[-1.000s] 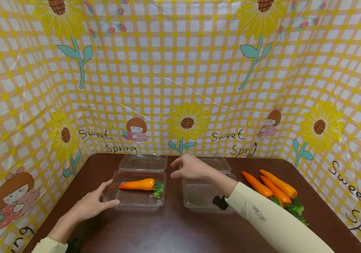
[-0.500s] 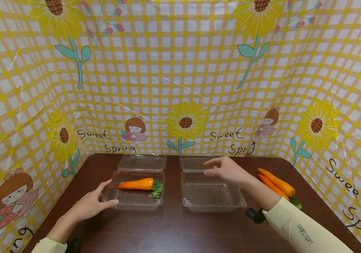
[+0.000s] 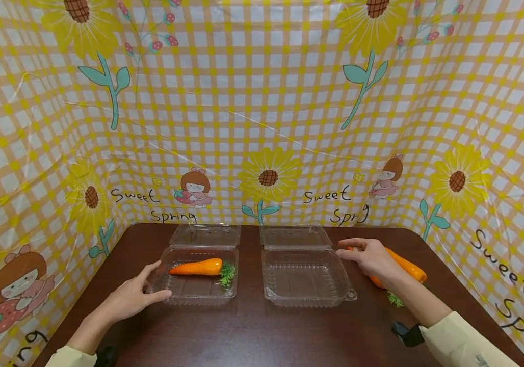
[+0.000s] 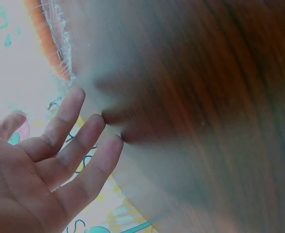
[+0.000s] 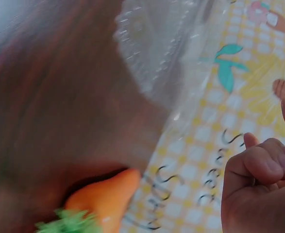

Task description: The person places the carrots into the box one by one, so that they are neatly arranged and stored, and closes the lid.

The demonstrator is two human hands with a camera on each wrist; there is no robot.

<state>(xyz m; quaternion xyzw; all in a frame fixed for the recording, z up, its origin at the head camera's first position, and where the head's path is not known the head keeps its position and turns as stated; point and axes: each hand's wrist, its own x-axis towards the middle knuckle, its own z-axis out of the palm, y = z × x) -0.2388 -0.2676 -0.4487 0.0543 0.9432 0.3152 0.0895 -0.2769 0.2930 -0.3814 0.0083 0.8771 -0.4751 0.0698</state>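
In the head view a carrot with green leaves (image 3: pixel 198 267) lies in the left clear container (image 3: pixel 203 296), whose lid is folded back. My left hand (image 3: pixel 129 296) rests at that container's left edge, fingers spread. The right clear container (image 3: pixel 308 299) has its lid open and holds nothing. Above the tips of the carrots at the right (image 3: pixel 405 265) is my right hand (image 3: pixel 372 259), holding nothing and partly hiding them. The right wrist view shows my right hand (image 5: pixel 261 187) with bent fingers, apart from an orange carrot (image 5: pixel 106 199).
A dark wooden table (image 3: pixel 253 336) carries both containers side by side, with a gap between them. Checked sunflower cloth (image 3: pixel 266 117) surrounds the table at the back and sides. The opened lids (image 3: pixel 295 236) lie toward the back cloth.
My right hand has moved right, from between the containers, across the right one to the carrots. My left hand has stayed beside the left container.
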